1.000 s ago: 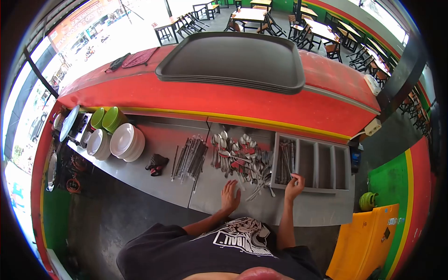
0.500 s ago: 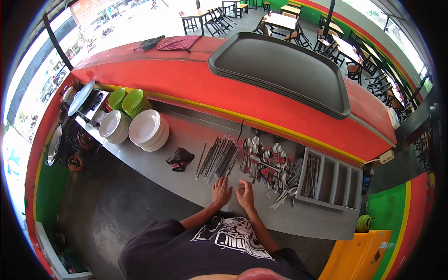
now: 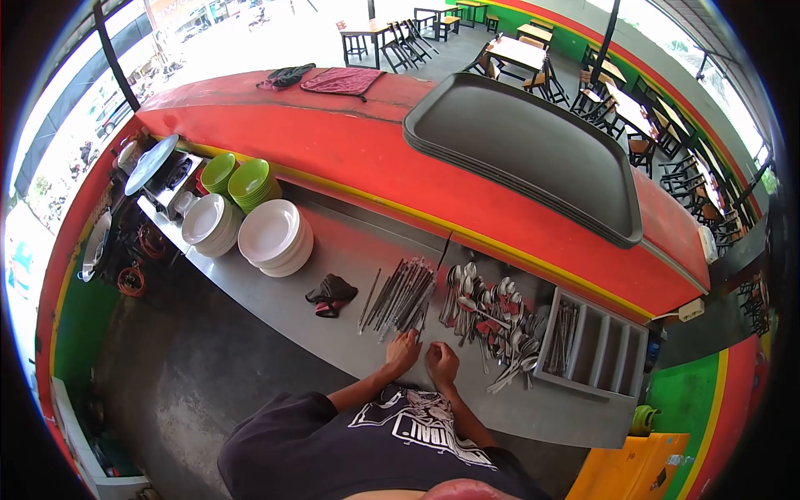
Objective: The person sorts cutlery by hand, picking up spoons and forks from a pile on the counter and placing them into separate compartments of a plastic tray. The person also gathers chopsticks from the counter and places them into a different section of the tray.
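A bundle of slim dark chopsticks [image 3: 397, 296] lies on the steel counter, one stick a little apart on its left. My left hand [image 3: 403, 353] is closed at the bundle's near right end, its fingertips pinching the end of a chopstick. Just to the right, my right hand [image 3: 442, 365] is curled closed above the counter; anything inside its fingers is hidden. A heap of spoons and forks [image 3: 496, 312] spreads to the right of both hands. Beyond the heap stands a grey cutlery tray [image 3: 618, 390], with similar sticks in its leftmost compartment. Left of the bundle rests a crumpled dark cloth [image 3: 332, 292].
White plates [image 3: 271, 233] and green bowls [image 3: 250, 183] are stacked on the counter [image 3: 333, 346] at left. A red ledge [image 3: 350, 137] runs behind, carrying stacked black trays [image 3: 525, 150] and a red cloth [image 3: 342, 81]. An orange box [image 3: 629, 471] stands at lower right.
Both hands have gone from spread fingers to closed. My left hand now meets the near end of the chopsticks. The whole view has shifted slightly.
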A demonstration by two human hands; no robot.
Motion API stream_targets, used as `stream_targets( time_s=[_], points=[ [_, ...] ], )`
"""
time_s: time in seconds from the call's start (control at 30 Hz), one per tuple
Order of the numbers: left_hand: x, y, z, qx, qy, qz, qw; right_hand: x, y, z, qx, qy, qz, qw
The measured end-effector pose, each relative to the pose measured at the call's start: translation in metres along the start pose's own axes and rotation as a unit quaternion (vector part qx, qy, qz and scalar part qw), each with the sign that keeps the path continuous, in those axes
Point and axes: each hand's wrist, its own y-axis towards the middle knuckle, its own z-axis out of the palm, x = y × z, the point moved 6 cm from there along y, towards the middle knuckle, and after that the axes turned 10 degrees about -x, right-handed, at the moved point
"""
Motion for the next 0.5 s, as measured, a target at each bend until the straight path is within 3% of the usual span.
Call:
stream_targets(
  time_s=[0.37,0.5],
  points=[
    [-0.003,0.011,0.004,0.116,-0.005,-0.058,0.992,0.01,0.001,0.005,0.05,-0.077,-0.045,0.995],
    [-0.021,0.01,-0.015,-0.038,-0.03,0.027,0.998,0.011,0.0,0.004,0.037,-0.084,-0.056,0.994]
  ],
)
